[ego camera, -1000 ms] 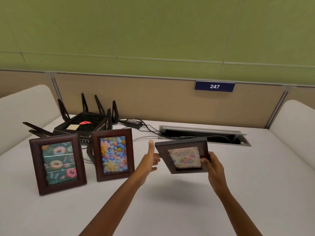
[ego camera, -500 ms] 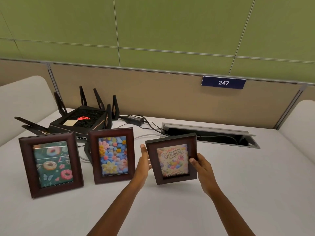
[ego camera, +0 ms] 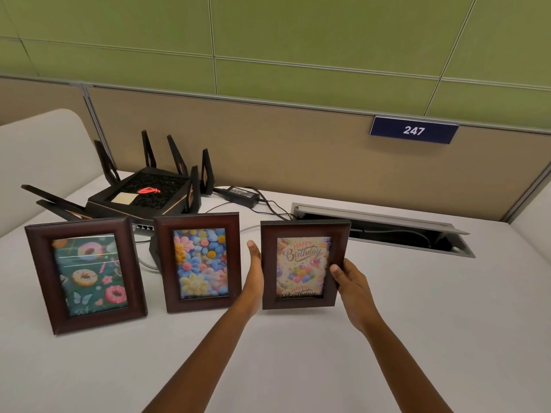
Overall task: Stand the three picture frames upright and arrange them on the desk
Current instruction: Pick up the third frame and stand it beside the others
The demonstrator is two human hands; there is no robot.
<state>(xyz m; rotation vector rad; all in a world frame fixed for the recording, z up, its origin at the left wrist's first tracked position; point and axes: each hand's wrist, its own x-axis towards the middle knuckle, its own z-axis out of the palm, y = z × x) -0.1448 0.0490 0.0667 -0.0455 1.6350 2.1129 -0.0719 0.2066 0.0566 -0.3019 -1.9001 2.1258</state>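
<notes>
Birthday frame [ego camera: 304, 263] upright, seemingly seated on the desk [ego camera: 417, 308], right of the flower frame [ego camera: 199, 262]. My right hand [ego camera: 350, 281] pinches its right edge; left hand [ego camera: 255, 281] presses flat against the left. Rear stand hidden: if unseated, release could topple it.

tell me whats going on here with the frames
A person is placing the birthday frame upright on the desk. The right hand grips its right edge, and the left hand lies flat against its left edge. The donut frame and the flower frame already stand in a row to its left, in front of a router.
</notes>
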